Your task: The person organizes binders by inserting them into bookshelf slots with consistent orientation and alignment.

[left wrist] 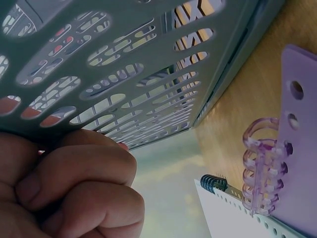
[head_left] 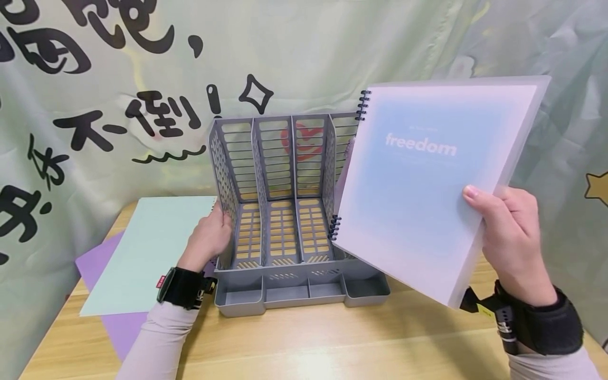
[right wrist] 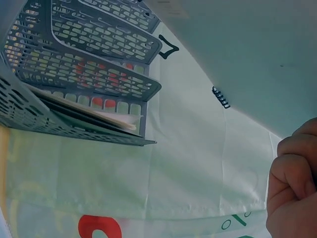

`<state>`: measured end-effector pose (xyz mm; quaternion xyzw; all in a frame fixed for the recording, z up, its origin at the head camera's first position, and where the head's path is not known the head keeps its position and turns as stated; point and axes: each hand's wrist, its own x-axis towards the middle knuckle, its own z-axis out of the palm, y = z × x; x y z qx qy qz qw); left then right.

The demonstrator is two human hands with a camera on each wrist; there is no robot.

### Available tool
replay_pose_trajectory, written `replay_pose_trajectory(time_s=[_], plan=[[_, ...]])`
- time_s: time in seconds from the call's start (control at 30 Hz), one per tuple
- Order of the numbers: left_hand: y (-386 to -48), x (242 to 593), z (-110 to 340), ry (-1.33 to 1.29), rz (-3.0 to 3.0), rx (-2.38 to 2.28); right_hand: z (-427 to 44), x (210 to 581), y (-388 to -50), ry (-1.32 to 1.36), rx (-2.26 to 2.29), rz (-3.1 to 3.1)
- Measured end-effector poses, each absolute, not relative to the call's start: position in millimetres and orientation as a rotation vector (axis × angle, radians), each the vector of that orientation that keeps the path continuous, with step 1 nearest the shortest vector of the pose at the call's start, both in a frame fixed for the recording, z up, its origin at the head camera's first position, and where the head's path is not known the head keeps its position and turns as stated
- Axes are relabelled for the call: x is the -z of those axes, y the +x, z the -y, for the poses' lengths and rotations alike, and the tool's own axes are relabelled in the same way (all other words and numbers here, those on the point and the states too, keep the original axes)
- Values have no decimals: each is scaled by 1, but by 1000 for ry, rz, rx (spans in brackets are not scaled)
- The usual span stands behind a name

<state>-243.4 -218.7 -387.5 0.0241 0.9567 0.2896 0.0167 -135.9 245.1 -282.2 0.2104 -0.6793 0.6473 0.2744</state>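
My right hand's (head_left: 513,227) fingers pinch the notebook (head_left: 423,184) at three o'clock; from here I judge it light, bendy, slick, best held opposite its rings (head_left: 363,105). My left hand (head_left: 209,237) grips the organizer's (head_left: 328,171) nine-o'clock side

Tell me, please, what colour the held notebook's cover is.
The cover is pale blue, fading to paler edges; the head view shows this best.

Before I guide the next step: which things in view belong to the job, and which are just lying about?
Belong to the job:
"freedom" notebook, held by the right hand
grey rack, gripped by the left hand
flat items in its end slot

Probably lying about:
mint notebook, untended, perhaps awaiting its turn
purple notebook, partly underneath, likewise
printed cloth, seemingly backdrop
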Motion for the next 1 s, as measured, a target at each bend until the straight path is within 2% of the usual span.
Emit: replay_pose_trajectory(time_s=[0.2,0.67,1.0], plan=[[-244,388,219,78,-2968,-906,-233,279,-138,454,-1683,1883],[-245,389,220,84,-2969,-903,-211,290,-156,638,-1603,1882],[-245,388,221,110,-2979,-892,-189,291,-164,563,-1404,1991]])
